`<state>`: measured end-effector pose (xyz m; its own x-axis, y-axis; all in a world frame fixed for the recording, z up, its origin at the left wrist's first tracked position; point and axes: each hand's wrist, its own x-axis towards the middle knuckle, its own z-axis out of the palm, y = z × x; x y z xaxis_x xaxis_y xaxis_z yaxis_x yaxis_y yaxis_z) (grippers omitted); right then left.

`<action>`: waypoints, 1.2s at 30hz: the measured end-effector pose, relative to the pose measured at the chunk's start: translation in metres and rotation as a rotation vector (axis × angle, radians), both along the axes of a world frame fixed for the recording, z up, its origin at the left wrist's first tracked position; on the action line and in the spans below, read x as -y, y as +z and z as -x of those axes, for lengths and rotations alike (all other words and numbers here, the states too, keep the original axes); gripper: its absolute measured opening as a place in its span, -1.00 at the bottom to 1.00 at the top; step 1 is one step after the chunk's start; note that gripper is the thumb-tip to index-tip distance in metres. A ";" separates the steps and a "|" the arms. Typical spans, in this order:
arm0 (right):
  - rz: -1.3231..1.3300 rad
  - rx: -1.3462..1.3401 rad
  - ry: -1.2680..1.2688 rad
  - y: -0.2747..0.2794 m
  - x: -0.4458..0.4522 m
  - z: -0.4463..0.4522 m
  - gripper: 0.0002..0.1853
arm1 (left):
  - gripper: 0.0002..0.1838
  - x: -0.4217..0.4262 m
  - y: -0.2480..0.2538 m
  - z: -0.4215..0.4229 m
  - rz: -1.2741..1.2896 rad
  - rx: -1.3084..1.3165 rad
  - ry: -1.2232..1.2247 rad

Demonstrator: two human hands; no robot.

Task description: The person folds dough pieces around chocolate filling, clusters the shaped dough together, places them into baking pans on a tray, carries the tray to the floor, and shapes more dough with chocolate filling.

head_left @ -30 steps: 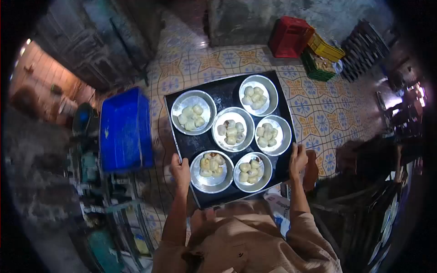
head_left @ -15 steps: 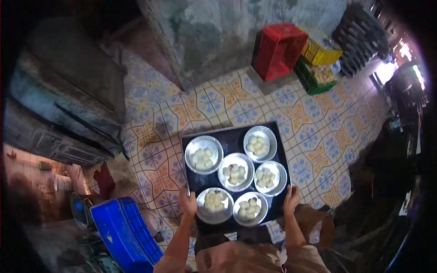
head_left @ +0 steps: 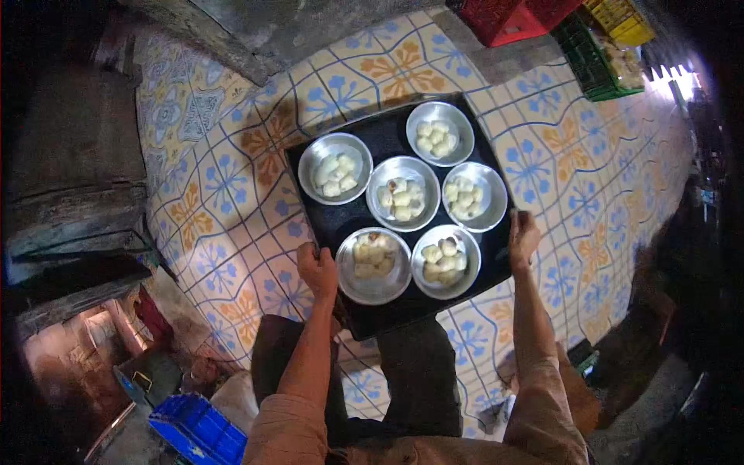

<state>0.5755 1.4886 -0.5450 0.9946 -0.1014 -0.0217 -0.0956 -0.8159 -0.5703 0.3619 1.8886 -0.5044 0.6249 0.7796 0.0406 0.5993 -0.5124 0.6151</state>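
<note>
A black baking tray point(head_left: 496, 260) is held out in front of me above the tiled floor, slightly turned. My left hand point(head_left: 318, 271) grips its left edge, fingers wrapped around the rim. On the opposite edge my right hand point(head_left: 525, 240) is closed the same way. Several round metal pans stand on the tray, among them a top-left pan point(head_left: 308, 159), a central pan point(head_left: 380, 213) and a lower-left pan point(head_left: 349, 287). Each holds a cluster of pale dough balls point(head_left: 442, 139), some with darker brown patches. The fingers under the tray are hidden.
Patterned tiles point(head_left: 225, 186) cover the floor. A red crate point(head_left: 508, 19), a green crate point(head_left: 593, 66) and a yellow crate point(head_left: 620, 19) stand by the wall at top right. At lower left is a blue crate point(head_left: 198, 430); a dark structure point(head_left: 77, 155) lines the left.
The tray has moved up in view and looks larger, with both hands still holding it and the arms stretched further out. The crates have shifted toward the edges of the view.
</note>
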 end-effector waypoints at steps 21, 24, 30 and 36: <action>0.156 0.474 0.200 -0.179 -0.042 -0.029 -0.57 | -0.66 0.019 -0.159 -0.015 -0.034 0.009 -0.070; 0.077 0.364 0.105 -0.185 -0.043 -0.020 -0.56 | -0.69 0.031 -0.159 -0.015 0.132 -0.051 -0.247; -0.056 0.286 0.047 -0.195 -0.031 -0.024 -0.54 | -0.61 0.043 -0.173 -0.034 0.200 -0.306 -0.334; -0.172 0.068 0.034 -0.184 -0.024 -0.031 -0.52 | -0.51 0.037 -0.177 -0.042 0.253 -0.187 -0.374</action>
